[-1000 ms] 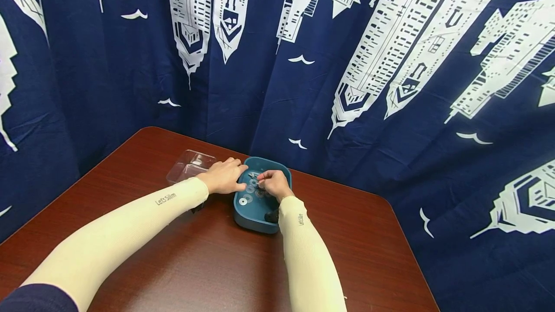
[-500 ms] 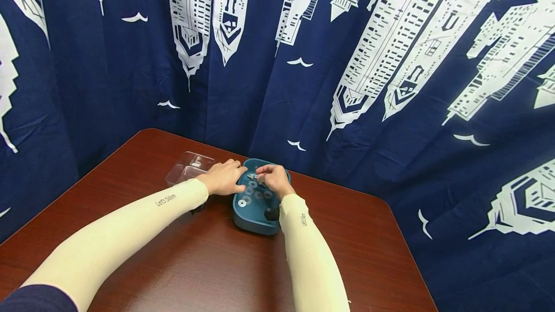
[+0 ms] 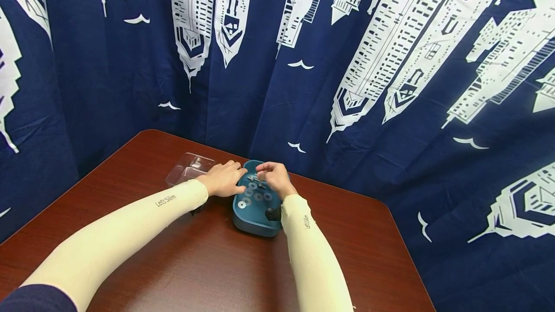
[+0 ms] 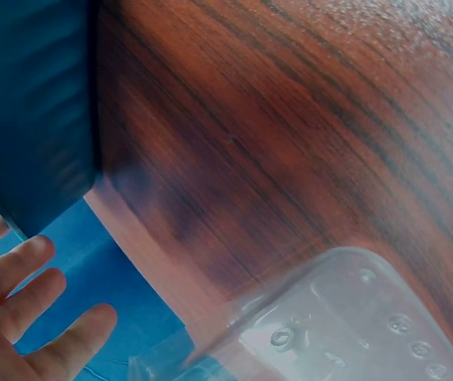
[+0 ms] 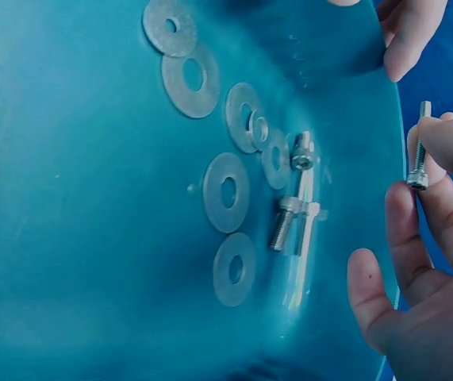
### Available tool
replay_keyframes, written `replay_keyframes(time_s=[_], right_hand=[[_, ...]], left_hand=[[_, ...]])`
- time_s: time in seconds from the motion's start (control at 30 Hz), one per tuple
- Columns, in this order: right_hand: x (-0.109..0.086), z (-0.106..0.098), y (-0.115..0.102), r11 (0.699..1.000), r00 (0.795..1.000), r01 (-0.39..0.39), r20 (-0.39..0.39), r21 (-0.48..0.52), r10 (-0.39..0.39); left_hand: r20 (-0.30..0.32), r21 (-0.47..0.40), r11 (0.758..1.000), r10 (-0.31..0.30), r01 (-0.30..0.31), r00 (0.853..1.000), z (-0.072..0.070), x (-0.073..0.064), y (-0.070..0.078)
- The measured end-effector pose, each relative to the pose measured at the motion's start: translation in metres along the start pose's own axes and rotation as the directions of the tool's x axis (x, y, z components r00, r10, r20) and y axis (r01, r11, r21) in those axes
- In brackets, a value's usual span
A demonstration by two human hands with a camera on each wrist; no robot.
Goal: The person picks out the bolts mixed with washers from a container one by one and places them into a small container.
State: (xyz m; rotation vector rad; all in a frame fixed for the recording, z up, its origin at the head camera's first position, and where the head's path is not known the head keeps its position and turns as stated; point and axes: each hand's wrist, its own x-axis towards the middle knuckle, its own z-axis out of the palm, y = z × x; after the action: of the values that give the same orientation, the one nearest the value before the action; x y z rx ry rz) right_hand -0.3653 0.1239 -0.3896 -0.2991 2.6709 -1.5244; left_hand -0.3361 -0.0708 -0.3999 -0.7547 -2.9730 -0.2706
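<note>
My right hand [image 3: 277,180] is over the far right part of a blue plastic bin [image 3: 251,227]. In the right wrist view, its thumb and finger pinch a small socket-head screw [image 5: 420,163], head downward in that picture. On the bin's floor lie several flat washers [image 5: 213,190] and a few more socket-head screws [image 5: 282,228]. My left hand [image 3: 222,180] rests at the bin's left rim, fingers spread and relaxed; the left wrist view has its fingertips [image 4: 32,252] right at the bin's edge.
Left of the bin, a clear plastic tray [image 3: 178,173] stands on the brown wooden table [image 3: 195,254], partly behind my left hand. A navy curtain [image 3: 260,85] with white building prints hangs close behind the table's back edge.
My right hand has lifted slightly and drawn back from the pieces in the bin, uncovering more washers and screws. The left hand keeps its place at the rim.
</note>
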Motion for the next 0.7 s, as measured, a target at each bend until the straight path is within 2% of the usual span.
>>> replay_keyframes(time_s=[0.27, 0.7], right_hand=[[-0.001, 0.000, -0.011, 1.000, 1.000, 0.025, 0.007, 0.015, -0.025], [0.001, 0.003, -0.025, 0.998, 0.997, 0.063, 0.035, 0.024, -0.064]], left_hand=[[-0.011, 0.025, 1.000, -0.001, 0.001, 1.000, -0.003, -0.001, 0.000], [-0.005, -0.008, 0.999, -0.032, 0.032, 0.999, -0.016, -0.012, -0.005]])
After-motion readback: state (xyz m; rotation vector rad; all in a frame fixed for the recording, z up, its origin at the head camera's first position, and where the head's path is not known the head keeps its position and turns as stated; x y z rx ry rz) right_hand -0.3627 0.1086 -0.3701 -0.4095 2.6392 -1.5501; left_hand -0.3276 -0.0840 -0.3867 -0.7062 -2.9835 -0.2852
